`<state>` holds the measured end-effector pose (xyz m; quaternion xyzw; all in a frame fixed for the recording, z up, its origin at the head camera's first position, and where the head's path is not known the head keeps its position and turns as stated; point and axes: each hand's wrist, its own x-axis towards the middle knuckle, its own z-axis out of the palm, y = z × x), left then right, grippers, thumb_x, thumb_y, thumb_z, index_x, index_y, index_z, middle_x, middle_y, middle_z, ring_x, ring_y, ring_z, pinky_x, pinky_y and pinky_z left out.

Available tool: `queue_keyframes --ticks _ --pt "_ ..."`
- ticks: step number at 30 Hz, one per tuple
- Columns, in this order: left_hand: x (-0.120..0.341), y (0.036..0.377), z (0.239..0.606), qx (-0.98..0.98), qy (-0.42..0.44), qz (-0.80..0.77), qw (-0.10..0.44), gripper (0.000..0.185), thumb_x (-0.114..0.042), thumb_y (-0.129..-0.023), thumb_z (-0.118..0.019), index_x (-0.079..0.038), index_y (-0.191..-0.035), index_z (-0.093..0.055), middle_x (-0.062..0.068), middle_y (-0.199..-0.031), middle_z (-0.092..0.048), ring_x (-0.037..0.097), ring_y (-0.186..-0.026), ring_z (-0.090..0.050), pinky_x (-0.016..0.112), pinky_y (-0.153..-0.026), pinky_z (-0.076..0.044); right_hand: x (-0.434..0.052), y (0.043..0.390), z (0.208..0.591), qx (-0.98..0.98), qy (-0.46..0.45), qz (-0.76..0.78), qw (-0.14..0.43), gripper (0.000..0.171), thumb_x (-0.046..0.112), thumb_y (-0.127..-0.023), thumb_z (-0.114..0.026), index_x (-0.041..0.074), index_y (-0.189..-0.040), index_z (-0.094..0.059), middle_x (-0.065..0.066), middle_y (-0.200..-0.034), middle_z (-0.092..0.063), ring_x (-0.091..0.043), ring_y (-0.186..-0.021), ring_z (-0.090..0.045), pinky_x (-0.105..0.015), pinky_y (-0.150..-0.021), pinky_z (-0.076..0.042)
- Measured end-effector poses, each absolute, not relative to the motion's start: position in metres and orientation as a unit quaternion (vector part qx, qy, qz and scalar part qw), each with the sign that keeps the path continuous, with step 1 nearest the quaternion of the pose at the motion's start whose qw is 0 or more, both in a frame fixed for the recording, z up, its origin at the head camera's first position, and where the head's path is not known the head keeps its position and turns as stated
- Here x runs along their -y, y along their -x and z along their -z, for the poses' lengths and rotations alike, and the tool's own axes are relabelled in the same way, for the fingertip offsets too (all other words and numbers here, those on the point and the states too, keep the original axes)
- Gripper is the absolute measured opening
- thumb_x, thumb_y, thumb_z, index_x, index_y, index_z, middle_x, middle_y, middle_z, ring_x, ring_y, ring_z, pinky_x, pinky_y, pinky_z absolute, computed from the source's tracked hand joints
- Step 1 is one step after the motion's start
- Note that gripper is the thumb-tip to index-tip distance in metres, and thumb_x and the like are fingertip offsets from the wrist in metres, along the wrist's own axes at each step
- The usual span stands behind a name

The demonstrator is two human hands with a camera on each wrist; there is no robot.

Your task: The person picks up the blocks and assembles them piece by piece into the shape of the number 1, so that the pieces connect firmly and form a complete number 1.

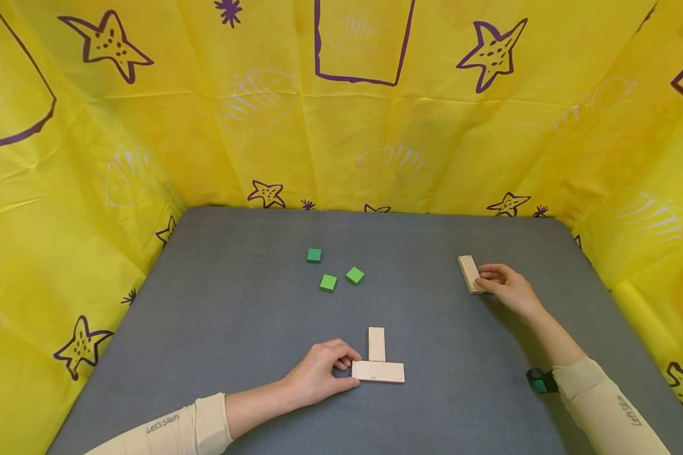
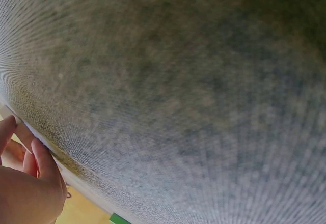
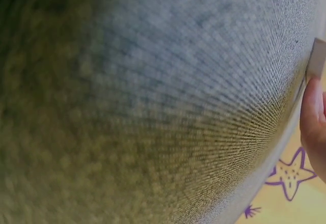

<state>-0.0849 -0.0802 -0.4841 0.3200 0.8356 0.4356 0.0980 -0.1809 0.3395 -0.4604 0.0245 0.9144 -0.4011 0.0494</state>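
Two wooden planks already butted in a T near front centre, left hand fingers curled pinching its end; right hand grips third plank far right, three green cubes untouched.

Before you on the desk two planks touch; cubes lie behind, another plank right.

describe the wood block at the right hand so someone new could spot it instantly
On the grey table, look to the far right side, away from the three green cubes. A pale wood block lies flat there, angled, with the right hand touching its near end. Unlike the two blocks by the left hand, which meet in a T shape, it lies alone.
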Motion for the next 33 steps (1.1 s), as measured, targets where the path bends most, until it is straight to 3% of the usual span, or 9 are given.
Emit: queue_keyframes --ticks 5,9,19,33 --pt "0.080 0.085 0.484 -0.836 -0.320 -0.435 0.098 0.027 -0.008 -0.078 -0.083 -0.008 -0.100 -0.068 -0.005 -0.093 -0.061 0.005 -0.082 -0.059 0.017 -0.074 -0.052 -0.337 0.182 0.460 -0.909 -0.012 0.412 0.060 0.053 0.031 -0.095 -0.064 -0.005 -0.132 -0.050 -0.025 -0.123 -0.057 -0.010 -0.093 -0.057 -0.018 -0.073 -0.047" --pt "0.080 0.086 0.484 -0.835 -0.322 -0.435 0.098 0.027 -0.009 -0.078 -0.082 -0.008 -0.101 -0.068 -0.005 -0.094 -0.061 0.005 -0.082 -0.059 0.017 -0.074 -0.052 -0.339 0.183 0.460 -0.915 -0.003 0.399 0.065 0.057 0.032 -0.093 -0.066 -0.005 -0.133 -0.049 -0.025 -0.123 -0.058 -0.022 -0.098 -0.060 -0.022 -0.076 -0.047" --pt "0.080 0.085 0.484 -0.834 -0.320 -0.439 0.095 0.027 -0.007 -0.077 -0.083 -0.007 -0.100 -0.068 -0.003 -0.093 -0.062 0.005 -0.082 -0.059 0.017 -0.074 -0.052 -0.351 0.193 0.461 -0.929 0.072 0.353 0.079 0.079 0.035 -0.086 -0.076 -0.008 -0.140 -0.038 -0.029 -0.140 -0.043 -0.044 -0.122 -0.044 -0.059 -0.097 -0.040" --pt "0.080 0.084 0.483 -0.833 -0.320 -0.440 0.100 0.027 -0.007 -0.077 -0.082 -0.007 -0.100 -0.068 -0.003 -0.093 -0.062 0.004 -0.082 -0.059 0.017 -0.074 -0.052 -0.356 0.204 0.465 -0.948 0.101 0.292 0.076 0.092 0.043 -0.078 -0.080 -0.004 -0.145 -0.036 -0.027 -0.142 -0.038 -0.045 -0.122 -0.029 -0.061 -0.096 -0.032"
